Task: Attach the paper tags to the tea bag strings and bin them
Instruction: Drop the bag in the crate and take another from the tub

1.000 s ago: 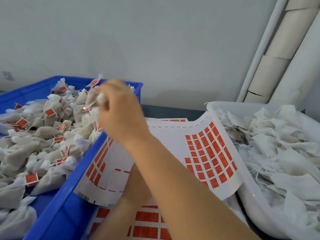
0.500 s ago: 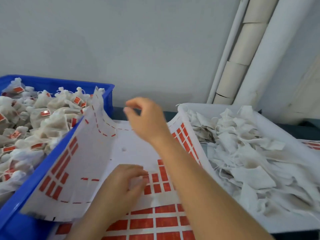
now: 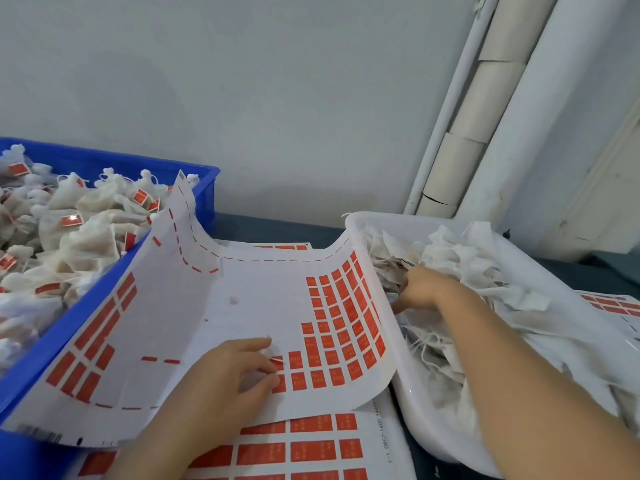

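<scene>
As tea bags (image 3: 450,251) right of the sticker sheet (image 3: 259,306) are light and limp, grab by the string. Right hand (image 3: 424,289) is buried there, grip hidden. Left hand (image 3: 235,372) pinches a flimsy red tag (image 3: 277,360) on it.

Left grip (image 3: 239,372), a bare hand, rests on a curled white backing sheet (image 3: 242,292). Its bent fingertips (image 3: 272,363) lie at the edge of the rows of red rectangular paper tags (image 3: 346,323); blur hides whether a tag is pinched. Right grip (image 3: 420,289), also a bare hand, reaches into the loose white untagged tea bags (image 3: 467,258) in a white plastic tub (image 3: 388,221), fingers buried. The sheet's left edge leans on a blue plastic bin (image 3: 204,195) full of tagged tea bags (image 3: 86,237). A second tag sheet (image 3: 294,448) lies flat beneath, on the dark desk (image 3: 277,230).
</scene>
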### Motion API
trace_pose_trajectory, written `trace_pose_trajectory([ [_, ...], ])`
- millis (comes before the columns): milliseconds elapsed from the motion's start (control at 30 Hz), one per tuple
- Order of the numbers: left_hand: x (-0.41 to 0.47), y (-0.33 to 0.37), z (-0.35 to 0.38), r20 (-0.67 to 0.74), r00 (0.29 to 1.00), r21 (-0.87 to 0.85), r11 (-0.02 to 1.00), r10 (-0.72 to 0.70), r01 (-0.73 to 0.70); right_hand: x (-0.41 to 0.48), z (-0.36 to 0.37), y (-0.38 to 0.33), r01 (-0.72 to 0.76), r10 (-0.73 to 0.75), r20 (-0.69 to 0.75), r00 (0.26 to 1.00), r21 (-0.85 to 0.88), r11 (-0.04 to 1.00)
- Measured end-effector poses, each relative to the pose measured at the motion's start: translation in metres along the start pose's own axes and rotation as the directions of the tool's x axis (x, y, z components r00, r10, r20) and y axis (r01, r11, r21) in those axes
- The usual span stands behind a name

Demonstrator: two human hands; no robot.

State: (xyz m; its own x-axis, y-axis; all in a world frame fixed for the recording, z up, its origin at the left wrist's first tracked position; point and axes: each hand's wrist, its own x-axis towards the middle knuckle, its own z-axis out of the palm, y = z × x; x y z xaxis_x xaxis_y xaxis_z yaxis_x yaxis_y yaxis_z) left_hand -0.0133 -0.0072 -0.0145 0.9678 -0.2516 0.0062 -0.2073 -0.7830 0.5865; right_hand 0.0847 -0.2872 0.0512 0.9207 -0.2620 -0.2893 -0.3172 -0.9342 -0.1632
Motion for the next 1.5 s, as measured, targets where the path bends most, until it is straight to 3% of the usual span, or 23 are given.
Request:
trace_pose_trajectory([
  [67,0.000,0.000,-0.001,-0.043,0.999,0.005,1.000,-0.013,0.013,-0.003,-0.009,-0.007,0.035,-0.035,0.003,0.999,0.014,0.999],
  [167,0.000,-0.002,-0.003,-0.084,0.996,-0.028,0.999,-0.029,0.027,-0.012,-0.030,-0.011,0.114,-0.098,0.104,0.990,-0.156,0.981],
  [267,0.000,0.000,-0.002,-0.099,0.995,-0.036,0.999,-0.022,0.019,-0.024,-0.037,-0.014,0.130,-0.037,0.247,0.968,-0.371,0.920],
  [367,-0.001,0.001,-0.002,-0.089,0.996,-0.050,0.999,-0.024,0.020,-0.027,-0.027,-0.014,0.118,-0.009,0.247,0.969,-0.429,0.896],
  [633,-0.002,0.002,-0.001,-0.093,0.995,-0.093,0.995,-0.040,0.031,-0.024,-0.036,0.001,0.152,-0.164,-0.040,0.986,-0.220,0.964],
  [767,-0.003,0.004,0.000,-0.106,0.994,-0.143,0.989,-0.041,0.025,-0.024,-0.039,0.012,0.196,-0.180,-0.173,0.968,0.079,0.978],
  [867,-0.003,0.003,0.000,-0.124,0.992,-0.162,0.987,-0.039,0.018,-0.022,-0.038,0.011,0.248,-0.171,-0.275,0.946,0.275,0.929],
  [967,-0.003,0.002,-0.001,-0.141,0.989,-0.182,0.983,-0.033,0.007,-0.022,-0.037,0.004,0.360,-0.169,-0.447,0.878,0.386,0.849],
  [1067,-0.003,0.002,-0.001,-0.147,0.989,-0.182,0.983,-0.021,-0.006,-0.025,-0.035,0.002,0.378,-0.163,-0.426,0.890,0.488,0.787],
  [1167,-0.003,0.002,-0.001,-0.153,0.988,-0.179,0.984,-0.012,-0.015,-0.027,-0.033,0.004,0.333,-0.171,-0.365,0.915,0.445,0.831],
  [1267,-0.002,0.002,0.000,-0.156,0.988,-0.190,0.982,-0.012,-0.018,-0.025,-0.036,0.007,0.395,-0.145,-0.519,0.842,0.411,0.822],
  [1400,-0.002,0.001,0.000,-0.163,0.987,-0.178,0.984,-0.003,-0.026,-0.024,-0.038,0.008,0.404,-0.149,-0.580,0.801,0.341,0.849],
  [1500,-0.002,0.003,-0.001,-0.178,0.984,-0.183,0.983,-0.005,-0.029,-0.027,-0.041,0.008,0.446,-0.117,-0.691,0.713,0.319,0.836],
])
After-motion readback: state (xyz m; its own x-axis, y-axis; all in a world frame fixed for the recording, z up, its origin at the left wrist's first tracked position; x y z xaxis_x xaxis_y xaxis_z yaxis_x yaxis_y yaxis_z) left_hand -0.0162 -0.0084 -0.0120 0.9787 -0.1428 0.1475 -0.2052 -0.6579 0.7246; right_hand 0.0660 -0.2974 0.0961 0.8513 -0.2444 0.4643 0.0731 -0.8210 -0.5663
